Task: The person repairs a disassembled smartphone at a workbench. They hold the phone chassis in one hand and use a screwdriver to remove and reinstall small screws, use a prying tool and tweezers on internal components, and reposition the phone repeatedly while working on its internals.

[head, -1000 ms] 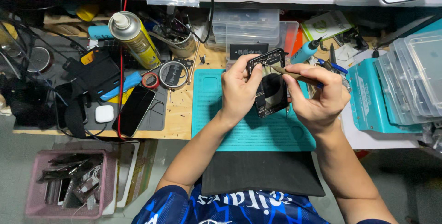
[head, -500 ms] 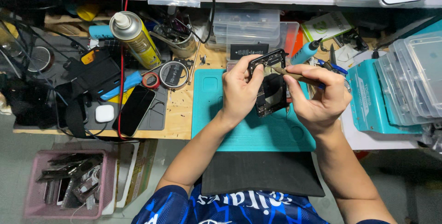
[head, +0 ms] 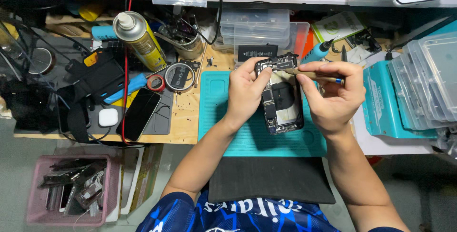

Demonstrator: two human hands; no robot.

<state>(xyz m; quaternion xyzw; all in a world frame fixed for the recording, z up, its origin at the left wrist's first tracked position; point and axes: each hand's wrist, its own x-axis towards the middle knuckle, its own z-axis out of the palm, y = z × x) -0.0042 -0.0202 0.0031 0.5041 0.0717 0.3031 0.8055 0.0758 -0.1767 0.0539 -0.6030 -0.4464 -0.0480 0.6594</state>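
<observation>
Head view, workbench seen from above.

Change since a second ago: little. Both hands and the opened phone (head: 281, 96) sit where they were over the teal mat (head: 214, 117); the tool tip remains at the phone's top end. Judged from this, the same fine step at the upper edge is still in hand, not finished.

Left hand (head: 245, 91): curled round the phone's left edge, thumb pressed on the top corner, grasping the phone and steadying it. Partly closed, not clenched.

Right hand (head: 333, 98): fingers pinched shut on a slim tool with a blue band (head: 316, 76), held nearly level, its tip touching the dark part at the phone's top.

Phone: back off, insides showing, raised a little, over the mat's right half, between the two hands.

Surroundings:
- yellow spray can (head: 140, 41), upper left, tilted
- dark phone, screen up (head: 139, 114), on a grey pad left of the mat
- small white case (head: 108, 117), just beside that phone
- clear plastic boxes (head: 259, 29), behind the hands
- pink basket of parts (head: 66, 191), lower left, below the bench
- black pad (head: 271, 179), near edge of the mat
</observation>
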